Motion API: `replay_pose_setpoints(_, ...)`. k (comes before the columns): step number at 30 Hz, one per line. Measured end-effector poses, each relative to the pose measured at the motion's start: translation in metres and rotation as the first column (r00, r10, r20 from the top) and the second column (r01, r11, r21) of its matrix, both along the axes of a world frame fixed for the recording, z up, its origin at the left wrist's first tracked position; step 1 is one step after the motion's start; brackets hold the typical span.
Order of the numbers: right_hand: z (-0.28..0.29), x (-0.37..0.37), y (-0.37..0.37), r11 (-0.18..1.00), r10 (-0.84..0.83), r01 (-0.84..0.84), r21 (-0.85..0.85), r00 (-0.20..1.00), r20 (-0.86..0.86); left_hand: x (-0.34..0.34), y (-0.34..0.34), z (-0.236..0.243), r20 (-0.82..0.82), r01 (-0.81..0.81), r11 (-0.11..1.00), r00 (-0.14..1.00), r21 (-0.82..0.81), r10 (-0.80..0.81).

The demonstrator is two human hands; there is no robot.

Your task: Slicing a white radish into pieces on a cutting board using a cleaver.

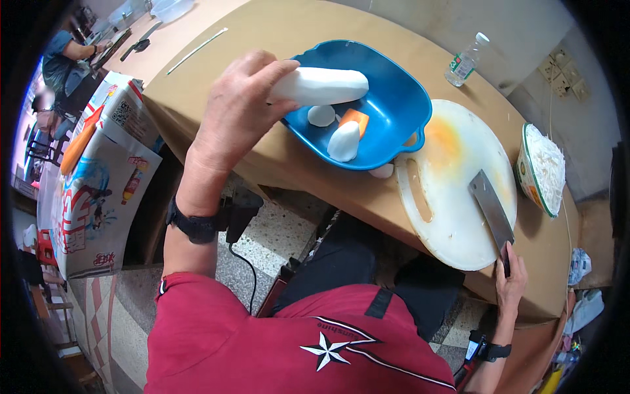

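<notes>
- At the far left edge, another person (pixel 60 62) is by a pink-topped surface.
- A printed carton (pixel 95 223) stands left of the brown table (pixel 275 29), with a long orange thing (pixel 80 150) against it.
- A thin white stick (pixel 197 50) lies near the table's far left edge.
- The left hand (pixel 246 98) grips one end of a white radish (pixel 328 87), thumb below and fingers closed over the top.
- The radish is held lengthwise above the blue basin (pixel 394 125), pointing right.
- In the basin lie a round white piece (pixel 321 116), an orange chunk (pixel 355 121) and a larger white chunk (pixel 343 142).
- The round white board (pixel 436 213), stained orange, sits just right of the basin.
- A plastic bottle (pixel 464 62) stands beyond the board.
- A cleaver (pixel 492 209) lies across the board's right side.
- The right hand (pixel 511 279) has its fingers curled around the cleaver's handle.
- At far right, a bowl (pixel 529 164) is heaped with white shreds (pixel 546 164).
</notes>
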State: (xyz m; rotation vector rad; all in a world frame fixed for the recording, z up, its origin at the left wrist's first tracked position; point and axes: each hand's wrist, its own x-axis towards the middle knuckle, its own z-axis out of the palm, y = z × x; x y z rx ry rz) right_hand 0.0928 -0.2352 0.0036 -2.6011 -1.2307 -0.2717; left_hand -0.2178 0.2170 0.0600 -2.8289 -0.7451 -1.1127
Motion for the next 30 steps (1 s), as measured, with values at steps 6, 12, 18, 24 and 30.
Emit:
replay_pose_setpoints(6, -0.004, 0.009, -0.005, 1.0, 0.028, -0.028, -0.005, 0.998, -0.058, 0.018, -0.029, 0.004, 0.024, 0.179, 0.95, 0.981, 0.255, -0.191)
replay_pose_setpoints(12, -0.008, 0.008, -0.009, 0.999, 0.027, -0.028, -0.026, 0.998, -0.063, 0.048, -0.058, -0.016, 0.141, 0.355, 0.875, 0.898, 0.328, -0.417)
replay_pose_setpoints(18, -0.031, 0.011, -0.02, 0.998, 0.003, 0.006, -0.069, 0.991, 0.135, 0.057, -0.071, -0.025, 0.204, 0.424, 0.87, 0.855, 0.252, -0.476)
replay_pose_setpoints(24, -0.039, 0.011, -0.019, 0.998, 0.038, -0.024, -0.057, 0.966, 0.254, 0.023, -0.038, -0.002, 0.175, 0.62, 0.775, 0.783, -0.124, -0.598)
replay_pose_setpoints(30, -0.041, 0.013, -0.021, 0.997, 0.033, -0.01, -0.082, 0.958, 0.285, 0.012, 0.033, 0.0, -0.081, 0.27, 0.947, 0.955, -0.173, -0.287)
